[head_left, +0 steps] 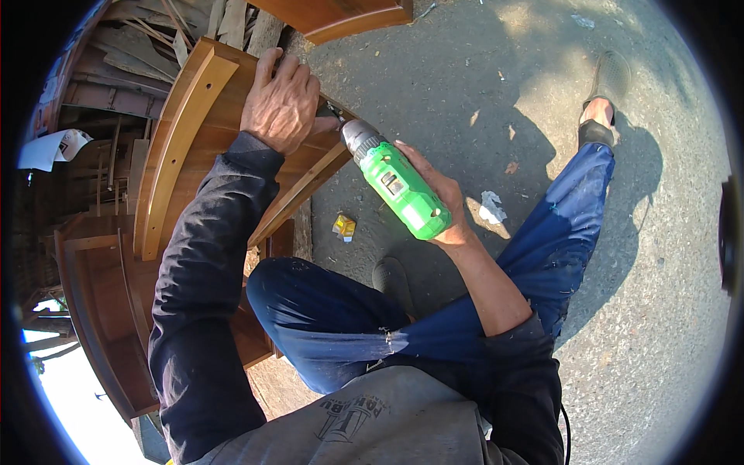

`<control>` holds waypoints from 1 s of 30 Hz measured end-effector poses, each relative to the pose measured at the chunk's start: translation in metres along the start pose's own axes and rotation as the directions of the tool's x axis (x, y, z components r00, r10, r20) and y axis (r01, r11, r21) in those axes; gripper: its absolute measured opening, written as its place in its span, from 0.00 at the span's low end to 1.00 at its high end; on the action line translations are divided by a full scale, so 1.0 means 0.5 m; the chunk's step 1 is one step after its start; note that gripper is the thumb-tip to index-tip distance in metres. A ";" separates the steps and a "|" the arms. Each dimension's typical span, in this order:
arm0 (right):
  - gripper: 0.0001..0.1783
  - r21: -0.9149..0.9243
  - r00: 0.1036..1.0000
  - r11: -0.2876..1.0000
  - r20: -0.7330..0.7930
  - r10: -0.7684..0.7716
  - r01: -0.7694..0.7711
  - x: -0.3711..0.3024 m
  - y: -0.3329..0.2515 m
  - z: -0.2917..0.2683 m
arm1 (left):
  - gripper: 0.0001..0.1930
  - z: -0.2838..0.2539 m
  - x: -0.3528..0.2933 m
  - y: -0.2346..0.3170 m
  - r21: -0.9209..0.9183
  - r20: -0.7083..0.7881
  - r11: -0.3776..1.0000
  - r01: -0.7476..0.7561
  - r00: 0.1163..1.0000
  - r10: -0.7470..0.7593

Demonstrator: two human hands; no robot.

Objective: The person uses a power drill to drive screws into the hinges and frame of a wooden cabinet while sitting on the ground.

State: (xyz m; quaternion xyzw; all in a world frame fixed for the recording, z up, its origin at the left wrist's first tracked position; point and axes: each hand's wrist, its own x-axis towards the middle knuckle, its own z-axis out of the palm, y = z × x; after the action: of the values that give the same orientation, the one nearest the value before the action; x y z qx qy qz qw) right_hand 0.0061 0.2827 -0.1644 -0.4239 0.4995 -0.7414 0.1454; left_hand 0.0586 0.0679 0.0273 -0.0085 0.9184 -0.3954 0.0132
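Note:
My right hand [438, 182] is wrapped round a bright green power drill [407, 190]. The drill points up and left, and its dark chuck [360, 138] is at the edge of a curved brown wooden piece [213, 132]. On that piece rests my left hand [283, 101], its fingers bent over the far edge and its thumb reaching toward the drill's tip. A lighter wooden strip [177, 159] with several small holes runs along the piece's left side. The exact tip of the drill and whatever it touches are too small to make out.
Another brown wooden piece [341, 19] lies at the far edge. More curved woodwork [105, 310] stands at left, below a heap of scrap wood [139, 46]. A small yellow pack [344, 227] and a crumpled white scrap [491, 208] lie on the rough grey ground near my legs.

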 end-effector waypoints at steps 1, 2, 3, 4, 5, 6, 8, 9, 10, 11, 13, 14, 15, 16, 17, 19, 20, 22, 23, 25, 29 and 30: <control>0.44 -0.049 1.000 0.999 -0.007 -0.014 0.013 -0.001 -0.001 0.000 | 0.32 0.001 -0.001 0.001 -0.003 0.007 1.000 0.008 1.000 -0.008; 0.44 -0.097 1.000 0.995 -0.013 -0.028 0.026 -0.001 -0.002 0.000 | 0.31 0.002 0.000 0.002 -0.006 0.014 1.000 0.016 1.000 -0.016; 0.44 -0.096 1.000 0.995 -0.013 -0.027 0.025 -0.001 0.000 0.001 | 0.31 0.002 -0.001 0.002 -0.006 0.015 1.000 0.016 1.000 -0.016; 0.44 -0.091 1.000 0.995 -0.008 -0.028 0.028 -0.001 0.002 0.001 | 0.32 0.002 -0.001 0.002 -0.010 0.009 1.000 0.011 1.000 -0.011; 0.45 -0.086 1.000 0.996 -0.003 -0.030 0.030 -0.001 0.003 0.002 | 0.33 0.001 -0.002 0.002 -0.015 0.002 1.000 0.007 1.000 -0.007; 0.45 -0.085 1.000 0.996 -0.003 -0.031 0.030 -0.002 0.004 0.001 | 0.33 0.001 -0.001 0.002 -0.014 0.003 1.000 0.008 1.000 -0.007; 0.45 -0.080 1.000 0.997 0.011 -0.009 0.010 -0.001 0.003 0.000 | 0.33 0.000 -0.001 0.001 -0.018 0.005 1.000 0.004 1.000 -0.004; 0.45 -0.079 1.000 0.997 0.011 -0.009 0.010 0.000 0.001 -0.001 | 0.33 0.000 -0.002 0.001 -0.018 0.005 1.000 0.005 1.000 -0.004; 0.44 -0.122 0.999 0.992 0.007 -0.038 0.039 0.003 -0.002 -0.002 | 0.33 -0.001 -0.003 0.001 -0.011 0.007 1.000 0.005 1.000 -0.005; 0.44 -0.164 0.998 0.984 0.005 -0.067 0.067 0.005 -0.004 -0.002 | 0.32 -0.002 -0.004 0.001 -0.005 0.009 1.000 0.005 1.000 -0.005; 0.44 -0.172 0.997 0.983 0.003 -0.071 0.071 0.006 -0.003 -0.005 | 0.32 0.000 0.000 0.003 -0.012 0.004 1.000 0.002 1.000 -0.002; 0.43 -0.177 0.997 0.981 0.002 -0.076 0.075 0.006 -0.003 -0.007 | 0.32 0.001 0.002 0.004 -0.018 0.001 1.000 0.001 1.000 -0.001; 0.43 -0.175 0.997 0.982 0.001 -0.077 0.076 0.007 -0.004 -0.007 | 0.32 0.001 0.001 0.004 -0.017 0.002 1.000 0.001 1.000 0.000; 0.44 -0.175 0.996 0.981 0.003 -0.084 0.083 0.008 -0.006 -0.008 | 0.32 0.002 -0.001 0.003 -0.007 0.003 1.000 0.000 1.000 0.000; 0.44 -0.174 0.996 0.981 0.005 -0.090 0.090 0.009 -0.008 -0.009 | 0.31 0.001 -0.002 0.003 0.003 0.004 1.000 -0.001 1.000 0.001; 0.44 -0.195 0.995 0.976 0.004 -0.102 0.101 0.009 -0.011 -0.015 | 0.31 -0.004 0.001 0.007 -0.003 0.018 1.000 0.003 1.000 -0.003; 0.44 -0.214 0.994 0.970 0.006 -0.113 0.111 0.008 -0.011 -0.017 | 0.30 -0.005 0.002 0.010 -0.009 0.034 1.000 0.008 0.999 -0.008; 0.44 -0.231 0.989 0.962 0.002 -0.148 0.144 0.016 -0.017 -0.022 | 0.29 -0.002 -0.003 0.008 0.012 0.009 1.000 0.008 1.000 -0.008; 0.44 -0.245 0.984 0.954 -0.004 -0.177 0.170 0.018 -0.020 -0.025 | 0.28 0.000 -0.008 0.008 0.031 -0.010 1.000 0.002 1.000 -0.002; 0.43 -0.294 0.980 0.935 0.033 -0.198 0.199 0.008 -0.027 -0.058 | 0.26 -0.006 -0.011 0.008 0.009 -0.004 1.000 0.012 1.000 -0.012; 0.42 -0.541 0.969 0.804 0.108 -0.224 0.246 -0.050 -0.005 -0.165 | 0.21 -0.014 -0.014 0.021 -0.027 -0.018 0.998 0.049 0.999 -0.050; 0.43 -0.644 0.981 0.740 0.113 -0.161 0.195 -0.067 0.005 -0.185 | 0.21 -0.018 -0.018 0.029 -0.027 -0.013 0.998 0.051 0.999 -0.052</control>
State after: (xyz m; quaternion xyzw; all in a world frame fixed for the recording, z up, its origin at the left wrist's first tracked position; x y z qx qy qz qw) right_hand -0.0461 0.3603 -0.1961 -0.5118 0.6797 -0.5208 -0.0702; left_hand 0.0672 0.0846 0.0232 -0.0298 0.9232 -0.3833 -0.0033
